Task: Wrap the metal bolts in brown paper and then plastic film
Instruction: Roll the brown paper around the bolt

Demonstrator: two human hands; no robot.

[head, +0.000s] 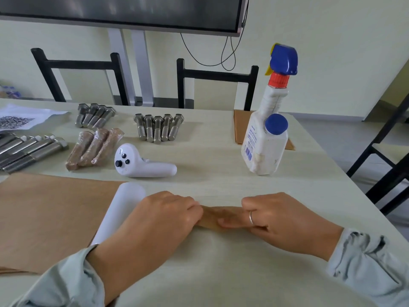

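Nearest, both hands sit on the table (221, 273), one at each end of a brown paper roll (215, 218) lying crosswise between them. The left hand (163, 216) has its fingers curled down over the roll's left end; the right hand (281, 220), a ring on one finger, pinches the right end with the thumb laid flat along the paper. Whatever is inside the roll is hidden.

Just left of the left hand lies a white film roll (121, 209), resting on the edge of a stack of brown paper sheets (51, 216).

Farther back, a white controller (141, 162) lies on its side. Left of it are three wrapped bolts (93, 149), brown paper under clear film, touching one another. At the left edge lies a row of long bolts (28, 149).

To the right stands a white spray bottle (267, 134) with a blue trigger head; its body is opaque, so I cannot tell its fill. Behind it lies brown card (240, 127).

Farther still are five bare bolts (158, 128) side by side, four more (94, 116) to the left, and a printed sheet (24, 117). Beyond the table stand two black chairs (217, 83) and a screen (124, 14).
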